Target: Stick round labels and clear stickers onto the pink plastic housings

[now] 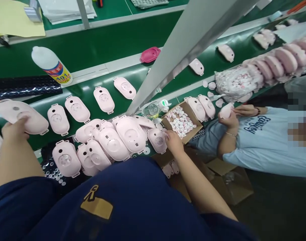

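Note:
My left hand [16, 130] grips a pale pink oval plastic shell [29, 117] by its lower edge, raised at the far left and slightly blurred. My right hand [175, 144] has its fingers drawn together beside another pink shell [158, 140] with a clear round centre; whatever is between the fingertips is too small to make out. In front of my body, several pink shells lie in an overlapping heap [114, 142]. A looser row of similar shells [104, 99] rests on the green surface beyond. Clear little discs [54, 174] are scattered at the lower left.
A cardboard box [197, 130] of small white-and-pink pieces stands right of my hand, near a clear bottle [151, 109]. A white glue bottle [52, 65] stands behind. A grey metal post [178, 50] slants across. At right, a co-worker [265, 137] holds a pink piece.

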`<control>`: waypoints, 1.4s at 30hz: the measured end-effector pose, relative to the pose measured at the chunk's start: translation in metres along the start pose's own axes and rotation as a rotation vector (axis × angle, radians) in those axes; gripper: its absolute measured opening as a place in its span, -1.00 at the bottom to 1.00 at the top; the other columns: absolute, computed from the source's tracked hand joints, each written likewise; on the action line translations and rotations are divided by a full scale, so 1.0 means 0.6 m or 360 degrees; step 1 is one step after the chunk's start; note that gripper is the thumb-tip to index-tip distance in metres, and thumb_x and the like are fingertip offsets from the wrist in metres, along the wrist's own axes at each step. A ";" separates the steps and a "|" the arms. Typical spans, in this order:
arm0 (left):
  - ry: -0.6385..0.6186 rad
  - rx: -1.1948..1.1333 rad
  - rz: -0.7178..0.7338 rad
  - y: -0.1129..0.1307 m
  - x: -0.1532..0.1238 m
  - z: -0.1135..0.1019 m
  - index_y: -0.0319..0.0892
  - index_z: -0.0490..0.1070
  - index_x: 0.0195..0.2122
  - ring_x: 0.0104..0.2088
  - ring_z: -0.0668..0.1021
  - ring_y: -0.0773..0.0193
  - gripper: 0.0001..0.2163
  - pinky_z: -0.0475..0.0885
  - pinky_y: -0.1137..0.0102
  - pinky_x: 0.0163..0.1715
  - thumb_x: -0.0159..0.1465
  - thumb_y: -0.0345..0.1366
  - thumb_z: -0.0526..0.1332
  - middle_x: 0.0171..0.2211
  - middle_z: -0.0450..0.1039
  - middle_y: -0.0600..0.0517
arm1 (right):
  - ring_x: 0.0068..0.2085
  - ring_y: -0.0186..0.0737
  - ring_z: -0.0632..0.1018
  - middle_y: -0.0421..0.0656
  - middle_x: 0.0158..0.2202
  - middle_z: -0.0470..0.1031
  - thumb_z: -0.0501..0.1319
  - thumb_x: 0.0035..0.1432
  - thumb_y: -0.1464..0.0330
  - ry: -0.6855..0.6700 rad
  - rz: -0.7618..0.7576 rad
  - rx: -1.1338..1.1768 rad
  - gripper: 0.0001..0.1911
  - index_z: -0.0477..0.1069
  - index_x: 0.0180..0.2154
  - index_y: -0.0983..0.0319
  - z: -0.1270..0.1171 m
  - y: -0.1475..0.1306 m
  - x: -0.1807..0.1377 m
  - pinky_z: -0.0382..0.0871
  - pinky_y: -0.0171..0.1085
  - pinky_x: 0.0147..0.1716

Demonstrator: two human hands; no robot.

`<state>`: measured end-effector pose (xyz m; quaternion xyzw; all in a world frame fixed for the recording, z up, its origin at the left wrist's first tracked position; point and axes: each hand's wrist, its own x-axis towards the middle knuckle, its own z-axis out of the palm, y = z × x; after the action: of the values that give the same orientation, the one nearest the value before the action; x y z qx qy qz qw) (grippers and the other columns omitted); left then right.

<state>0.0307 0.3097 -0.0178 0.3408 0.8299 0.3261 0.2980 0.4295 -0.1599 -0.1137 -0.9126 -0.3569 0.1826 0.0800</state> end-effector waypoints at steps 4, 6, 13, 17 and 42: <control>-0.0184 -0.0316 0.0270 -0.012 -0.024 -0.023 0.06 0.34 0.20 0.04 0.54 0.38 -0.58 0.49 0.38 -0.10 0.37 -0.45 0.07 0.01 0.56 0.44 | 0.16 -0.01 0.48 0.14 0.21 0.46 0.00 0.33 0.49 -0.0189 -0.0147 -0.0184 -0.54 0.41 0.18 0.36 0.012 -0.003 0.066 0.28 -0.09 0.17; -0.0356 -0.0523 0.0365 -0.021 -0.060 -0.035 0.00 0.40 0.13 0.11 0.52 0.30 -0.65 0.47 0.27 0.02 0.36 -0.36 0.03 0.00 0.57 0.39 | 0.14 -0.04 0.50 0.13 0.18 0.49 0.01 0.31 0.52 -0.0285 -0.0196 -0.0277 -0.54 0.41 0.19 0.35 0.017 -0.003 0.089 0.29 -0.13 0.14; -0.0996 -0.1118 0.0248 -0.050 -0.234 -0.067 -0.15 0.49 -0.29 0.15 0.47 0.03 -0.68 0.38 0.13 0.22 -0.08 -0.21 0.43 -0.19 0.64 0.06 | 0.05 -0.06 0.55 0.11 0.03 0.59 0.01 0.35 0.45 -0.0364 -0.0194 -0.0548 -0.58 0.48 0.14 0.29 0.012 -0.010 0.095 0.33 -0.20 0.04; -0.1112 -0.0975 -0.0050 -0.050 -0.313 -0.073 -0.19 0.53 -0.27 0.04 0.54 -0.05 -0.66 0.44 0.10 0.14 -0.08 -0.19 0.41 -0.31 0.64 0.00 | -0.04 -0.10 0.60 0.01 -0.06 0.64 0.06 0.34 0.40 -0.0342 -0.0218 -0.0590 -0.64 0.59 -0.02 0.20 -0.018 -0.027 0.085 0.39 -0.23 -0.07; -0.2469 -0.0630 -0.0041 -0.085 -0.470 -0.070 -0.14 0.36 0.19 0.02 0.58 -0.08 -0.35 0.50 0.17 -0.04 0.07 -0.19 0.49 0.07 0.52 -0.17 | 0.39 -0.10 0.23 -0.27 0.29 0.41 0.15 0.17 0.36 0.0265 -0.2183 -0.0007 -0.38 0.31 0.28 0.09 -0.219 -0.266 -0.053 -0.57 0.05 0.41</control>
<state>0.1479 0.0527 0.0468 0.4016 0.3167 0.1340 0.8488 0.3598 -0.0667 0.0604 -0.4917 -0.8466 0.0192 0.2027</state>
